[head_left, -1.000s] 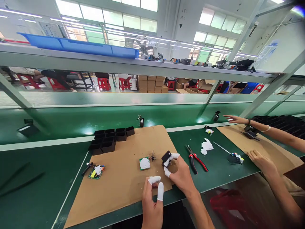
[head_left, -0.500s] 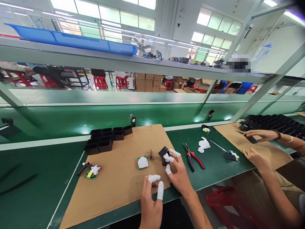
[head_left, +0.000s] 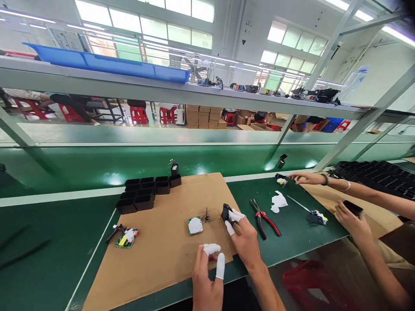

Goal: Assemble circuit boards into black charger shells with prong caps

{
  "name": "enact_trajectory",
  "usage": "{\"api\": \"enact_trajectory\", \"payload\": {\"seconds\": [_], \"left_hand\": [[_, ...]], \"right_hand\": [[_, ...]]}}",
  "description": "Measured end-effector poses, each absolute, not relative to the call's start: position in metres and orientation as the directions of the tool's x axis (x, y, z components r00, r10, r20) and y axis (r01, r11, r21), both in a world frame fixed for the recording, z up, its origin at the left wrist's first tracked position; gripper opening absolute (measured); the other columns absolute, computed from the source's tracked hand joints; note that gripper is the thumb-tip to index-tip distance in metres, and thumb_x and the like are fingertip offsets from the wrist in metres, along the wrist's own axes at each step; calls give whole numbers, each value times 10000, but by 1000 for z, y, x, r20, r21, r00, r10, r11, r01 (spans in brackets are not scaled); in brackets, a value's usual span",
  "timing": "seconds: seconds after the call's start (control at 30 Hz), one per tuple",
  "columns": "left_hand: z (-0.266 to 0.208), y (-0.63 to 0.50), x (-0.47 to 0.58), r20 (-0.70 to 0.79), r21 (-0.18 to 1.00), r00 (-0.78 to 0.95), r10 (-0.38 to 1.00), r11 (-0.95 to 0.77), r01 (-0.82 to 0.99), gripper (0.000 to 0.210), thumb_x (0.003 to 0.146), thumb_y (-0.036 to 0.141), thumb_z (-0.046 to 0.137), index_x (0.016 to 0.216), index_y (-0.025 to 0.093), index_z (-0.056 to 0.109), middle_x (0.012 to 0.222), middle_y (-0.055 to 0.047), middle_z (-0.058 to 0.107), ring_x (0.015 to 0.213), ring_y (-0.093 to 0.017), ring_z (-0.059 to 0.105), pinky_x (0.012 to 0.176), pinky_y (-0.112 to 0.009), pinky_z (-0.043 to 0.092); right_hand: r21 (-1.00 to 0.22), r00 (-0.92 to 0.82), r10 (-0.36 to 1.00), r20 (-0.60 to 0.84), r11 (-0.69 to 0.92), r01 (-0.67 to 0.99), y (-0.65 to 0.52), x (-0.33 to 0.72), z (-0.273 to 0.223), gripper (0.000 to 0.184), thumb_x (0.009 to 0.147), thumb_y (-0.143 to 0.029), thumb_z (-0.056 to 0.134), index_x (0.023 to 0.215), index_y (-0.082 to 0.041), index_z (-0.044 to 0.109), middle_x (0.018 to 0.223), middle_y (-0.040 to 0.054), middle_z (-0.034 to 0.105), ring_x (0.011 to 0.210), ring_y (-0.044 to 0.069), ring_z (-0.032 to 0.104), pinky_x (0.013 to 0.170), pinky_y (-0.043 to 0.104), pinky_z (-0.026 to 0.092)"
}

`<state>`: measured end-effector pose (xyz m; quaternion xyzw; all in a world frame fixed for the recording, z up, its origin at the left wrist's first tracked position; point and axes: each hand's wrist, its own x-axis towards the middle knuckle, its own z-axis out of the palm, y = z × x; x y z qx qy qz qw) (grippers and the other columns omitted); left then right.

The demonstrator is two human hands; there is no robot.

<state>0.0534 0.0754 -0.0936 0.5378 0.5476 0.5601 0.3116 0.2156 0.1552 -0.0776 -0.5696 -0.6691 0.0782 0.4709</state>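
White finger cots cover several fingertips of both my hands. My right hand [head_left: 245,239] grips a small black plastic case [head_left: 226,212] at the right edge of the cardboard sheet [head_left: 158,263]. Near the front edge, my left hand [head_left: 209,272] holds nothing, its thumb and index finger apart. Ahead of it lies a small green circuit board [head_left: 195,225] topped with a white pad, and a black pronged piece [head_left: 206,216] beside it. Another circuit board [head_left: 127,237] with yellow and white parts rests at the sheet's left side.
Open black cases [head_left: 139,198] stand grouped at the sheet's back left. Red-handled pliers [head_left: 264,219] and white scraps [head_left: 279,201] lie to the right. A co-worker's hand [head_left: 352,218] holds a black case; their other hand [head_left: 304,177] reaches toward a small board [head_left: 281,180].
The black case in my right hand has turned, so its flat plate no longer faces me. The co-worker's far hand has moved left toward the small board, and their near hand now holds the case.
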Motion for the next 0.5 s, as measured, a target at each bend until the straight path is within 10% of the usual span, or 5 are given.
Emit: {"api": "enact_trajectory", "payload": {"seconds": [0.3,0.5], "left_hand": [[-111,75,46,302,904,-145,942,-235,358,250,1055,332,579,1213,255,757,1126,-113,822,1315,-372,708,1125,-541,541],[-101,75,44,341,876,-125,932,-267,402,226,1057,298,580,1213,255,736,1131,-106,817,1095,-312,784,1015,-481,611]], "right_hand": [[-572,40,796,604,398,717,117,216,-77,396,1078,-213,625,1442,-305,753,1470,137,733,1306,298,761,1083,416,649],[-571,80,756,650,416,708,92,222,-68,475,1067,-148,627,1509,-305,702,1494,125,725,1353,281,739,1121,387,631]]}}
